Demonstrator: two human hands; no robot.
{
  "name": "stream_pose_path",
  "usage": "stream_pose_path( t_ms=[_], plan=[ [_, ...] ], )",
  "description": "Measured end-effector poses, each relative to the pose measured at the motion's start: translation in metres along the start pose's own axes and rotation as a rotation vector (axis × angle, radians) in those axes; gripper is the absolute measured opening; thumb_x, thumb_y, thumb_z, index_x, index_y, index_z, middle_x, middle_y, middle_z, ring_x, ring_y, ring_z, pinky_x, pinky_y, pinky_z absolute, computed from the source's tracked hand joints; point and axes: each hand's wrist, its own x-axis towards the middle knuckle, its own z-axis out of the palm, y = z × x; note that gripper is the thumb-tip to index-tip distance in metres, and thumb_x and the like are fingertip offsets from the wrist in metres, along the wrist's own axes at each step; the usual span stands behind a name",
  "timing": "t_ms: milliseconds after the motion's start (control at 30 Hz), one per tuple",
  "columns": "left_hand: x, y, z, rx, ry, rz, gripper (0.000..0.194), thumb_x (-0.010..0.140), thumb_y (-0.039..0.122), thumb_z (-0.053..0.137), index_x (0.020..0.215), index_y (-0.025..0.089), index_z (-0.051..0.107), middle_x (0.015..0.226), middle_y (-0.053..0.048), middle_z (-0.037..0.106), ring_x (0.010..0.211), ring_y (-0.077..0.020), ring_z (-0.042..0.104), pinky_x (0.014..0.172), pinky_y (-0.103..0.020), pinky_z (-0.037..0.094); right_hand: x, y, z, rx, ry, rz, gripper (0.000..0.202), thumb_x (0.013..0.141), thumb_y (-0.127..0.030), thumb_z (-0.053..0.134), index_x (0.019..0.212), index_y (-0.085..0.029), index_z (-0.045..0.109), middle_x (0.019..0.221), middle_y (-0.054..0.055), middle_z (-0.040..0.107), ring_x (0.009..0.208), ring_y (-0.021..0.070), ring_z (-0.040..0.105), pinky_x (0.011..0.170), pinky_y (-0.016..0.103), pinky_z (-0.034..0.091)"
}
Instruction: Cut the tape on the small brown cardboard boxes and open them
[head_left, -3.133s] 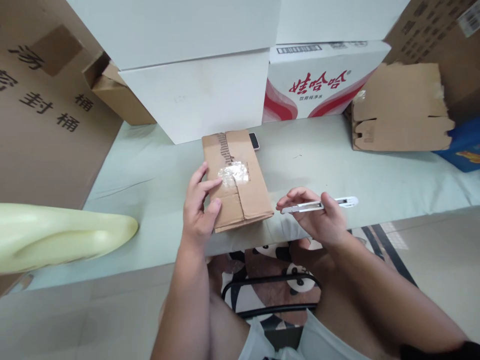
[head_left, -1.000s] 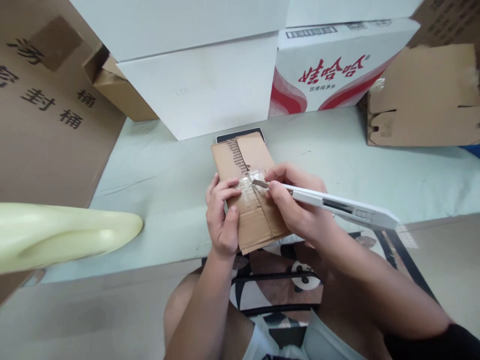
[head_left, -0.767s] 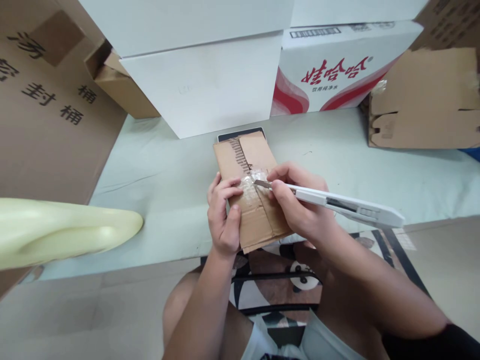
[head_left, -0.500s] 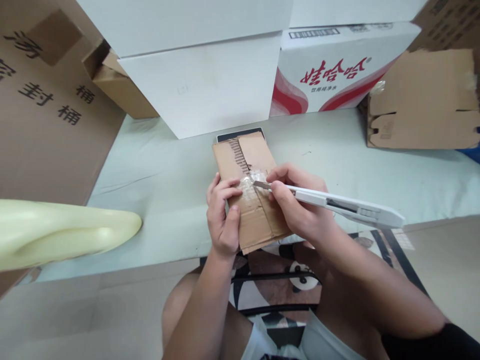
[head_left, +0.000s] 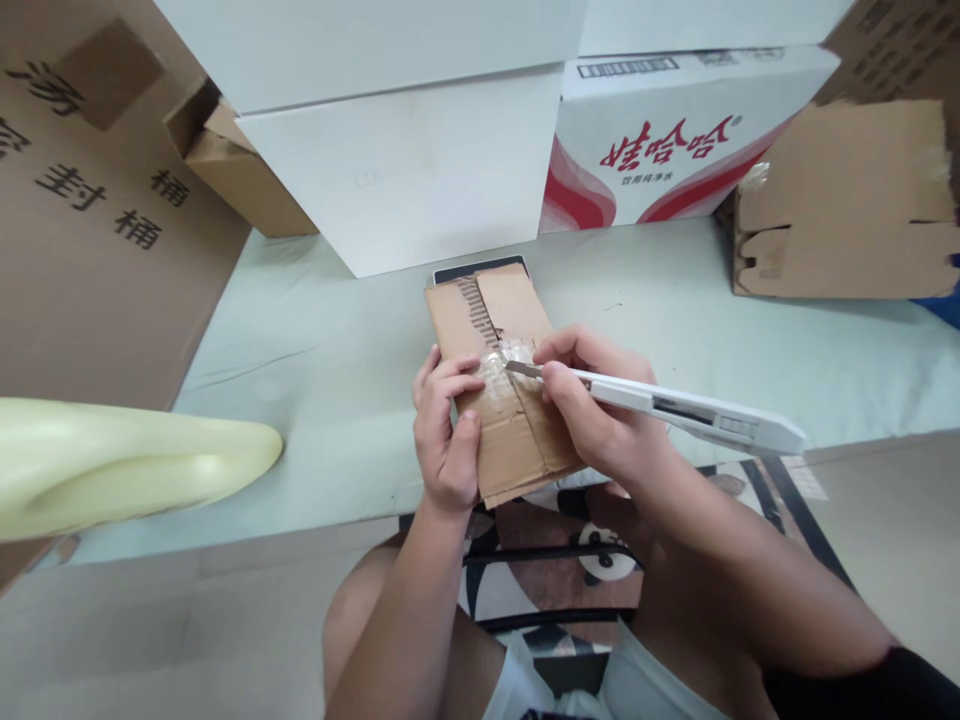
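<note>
A flattened brown cardboard box [head_left: 517, 430] lies near the table's front edge, its seam running lengthwise and corrugation torn bare at the far end. Clear tape [head_left: 493, 372] crosses the seam at mid-length. My left hand [head_left: 448, 430] grips the cardboard's left side, fingers resting on top beside the tape. In my right hand [head_left: 600, 400] is a white utility knife [head_left: 697, 412], pinched near its front, handle pointing right. The knife's extended blade tip is at the tape by the seam. Under the cardboard's far end a dark, white-rimmed flat object [head_left: 480, 270] shows partly.
White boxes [head_left: 420, 170] stand behind on the pale green tablecloth [head_left: 337, 400]. A red-printed white carton [head_left: 675, 150] and an open brown box [head_left: 847, 200] are at the back right. On the left are a large brown carton [head_left: 97, 260] and a pale yellow smooth object [head_left: 150, 465].
Hardly anything differs. The knife's handle end has shifted very slightly left, and the blade tip stays at the tape. My left hand and the cardboard keep their place.
</note>
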Motion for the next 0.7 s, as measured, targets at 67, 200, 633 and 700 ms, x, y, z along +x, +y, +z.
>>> stream_pose_path(
  t_ms=[67,200,633,700],
  plan=[
    [0.0,0.0,0.0,-0.008,-0.004,-0.001,0.021,0.103,0.037,0.045,0.109,0.028,0.063,0.128,-0.005,0.073,0.129,-0.0273,0.066,0.129,-0.06,0.038,0.0,0.0,0.0,0.006,0.0,0.001,0.014,0.092,-0.031,0.057,0.084,-0.022,0.064,0.062,-0.005,0.06,0.055,0.0109,0.054,0.056,0.027,0.039],
    [0.0,0.0,0.002,-0.031,0.012,-0.001,0.019,0.102,0.035,0.046,0.109,0.028,0.062,0.127,-0.003,0.072,0.127,-0.0261,0.066,0.13,-0.059,0.037,-0.001,0.003,-0.001,0.064,-0.01,0.015,0.014,0.093,-0.031,0.059,0.084,-0.022,0.064,0.064,-0.004,0.062,0.057,0.0115,0.054,0.056,0.027,0.04],
    [0.001,0.005,0.004,-0.084,0.026,-0.034,0.019,0.102,0.036,0.047,0.107,0.028,0.064,0.122,-0.003,0.074,0.123,-0.0256,0.067,0.129,-0.058,0.038,-0.004,-0.003,-0.001,-0.086,-0.01,-0.022,0.011,0.094,-0.031,0.059,0.086,-0.025,0.063,0.061,-0.003,0.063,0.053,0.0124,0.054,0.053,0.029,0.037],
    [-0.001,0.004,0.002,-0.075,0.02,-0.043,0.02,0.103,0.036,0.047,0.107,0.028,0.064,0.124,-0.003,0.073,0.126,-0.0256,0.066,0.129,-0.057,0.038,-0.004,-0.004,0.0,-0.12,-0.024,-0.042,0.011,0.093,-0.031,0.058,0.086,-0.024,0.063,0.062,-0.004,0.062,0.053,0.0117,0.052,0.053,0.028,0.036]
  ],
)
